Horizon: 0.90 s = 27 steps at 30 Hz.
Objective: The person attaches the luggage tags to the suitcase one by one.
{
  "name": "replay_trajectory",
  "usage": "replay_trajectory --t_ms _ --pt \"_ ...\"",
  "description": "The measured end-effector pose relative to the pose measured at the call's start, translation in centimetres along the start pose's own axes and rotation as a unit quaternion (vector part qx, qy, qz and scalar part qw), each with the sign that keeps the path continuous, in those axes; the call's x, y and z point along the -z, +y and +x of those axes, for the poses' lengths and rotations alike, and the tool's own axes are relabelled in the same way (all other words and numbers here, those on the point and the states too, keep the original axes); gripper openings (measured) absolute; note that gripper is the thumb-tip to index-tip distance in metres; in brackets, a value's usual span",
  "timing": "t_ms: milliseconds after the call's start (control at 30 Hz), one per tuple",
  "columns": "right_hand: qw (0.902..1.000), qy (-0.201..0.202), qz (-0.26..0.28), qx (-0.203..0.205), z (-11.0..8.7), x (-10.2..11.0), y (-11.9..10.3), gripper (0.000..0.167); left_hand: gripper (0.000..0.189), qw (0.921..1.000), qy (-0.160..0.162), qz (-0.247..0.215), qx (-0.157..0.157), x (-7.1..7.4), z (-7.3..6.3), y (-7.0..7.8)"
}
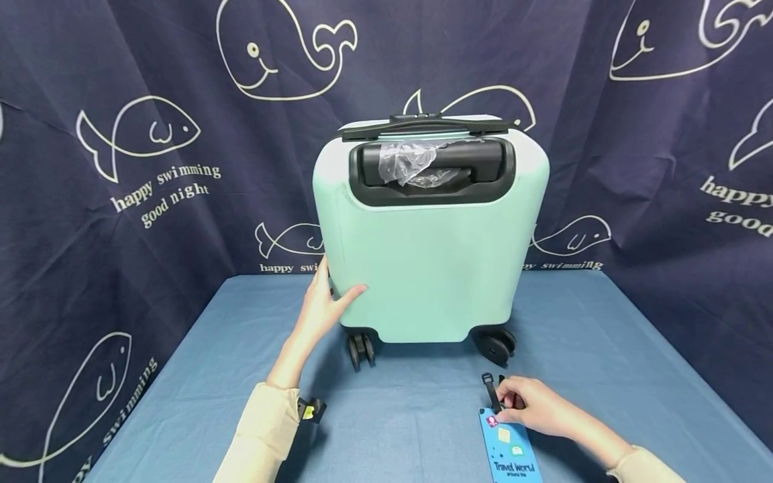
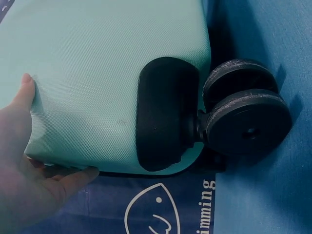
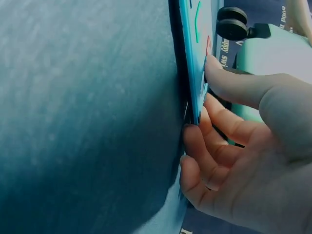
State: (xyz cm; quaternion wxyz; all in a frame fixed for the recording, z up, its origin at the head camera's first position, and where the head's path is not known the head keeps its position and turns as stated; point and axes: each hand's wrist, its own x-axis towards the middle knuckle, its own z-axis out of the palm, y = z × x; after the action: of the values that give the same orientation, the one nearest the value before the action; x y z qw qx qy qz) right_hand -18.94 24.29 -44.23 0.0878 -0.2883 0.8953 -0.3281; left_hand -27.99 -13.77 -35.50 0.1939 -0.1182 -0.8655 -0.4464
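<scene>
A mint-green suitcase (image 1: 429,268) stands upright on its black wheels (image 1: 495,345), its black trolley handle (image 1: 449,164) partly wrapped in clear plastic. My left hand (image 1: 320,302) holds the suitcase's left side low down, thumb on the front face and fingers round the edge. In the left wrist view that hand (image 2: 44,180) grips the textured shell near a twin wheel (image 2: 248,122). In front of the suitcase, my right hand (image 1: 537,406) pinches a blue luggage tag (image 1: 512,456) at its top end, beside its black buckled strap (image 1: 490,392). "Travel World" is printed on the tag.
A blue cloth (image 1: 392,422) covers the table under everything. Behind and at both sides hangs a dark blue curtain (image 1: 241,174) with whale and fish drawings. A black carry handle (image 1: 423,126) crosses the suitcase's top. A small black device (image 1: 311,409) sits at my left wrist.
</scene>
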Motion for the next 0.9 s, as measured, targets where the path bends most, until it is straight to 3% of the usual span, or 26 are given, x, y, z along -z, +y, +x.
replay_trajectory --t_ms 167,433,900 --pt "0.9999 -0.002 0.014 -0.003 0.08 0.01 0.14 0.028 0.097 1.0 0.002 0.004 0.002 -0.12 0.01 -0.07" --pt "0.9957 -0.016 0.076 -0.051 -0.04 0.03 0.12 0.027 0.097 1.0 0.001 0.0 0.004 -0.25 0.06 -0.13" --pt "0.992 -0.002 0.062 -0.11 -0.56 0.49 -0.54 0.025 0.097 0.9998 0.004 0.01 0.016 -0.16 -0.16 -0.17"
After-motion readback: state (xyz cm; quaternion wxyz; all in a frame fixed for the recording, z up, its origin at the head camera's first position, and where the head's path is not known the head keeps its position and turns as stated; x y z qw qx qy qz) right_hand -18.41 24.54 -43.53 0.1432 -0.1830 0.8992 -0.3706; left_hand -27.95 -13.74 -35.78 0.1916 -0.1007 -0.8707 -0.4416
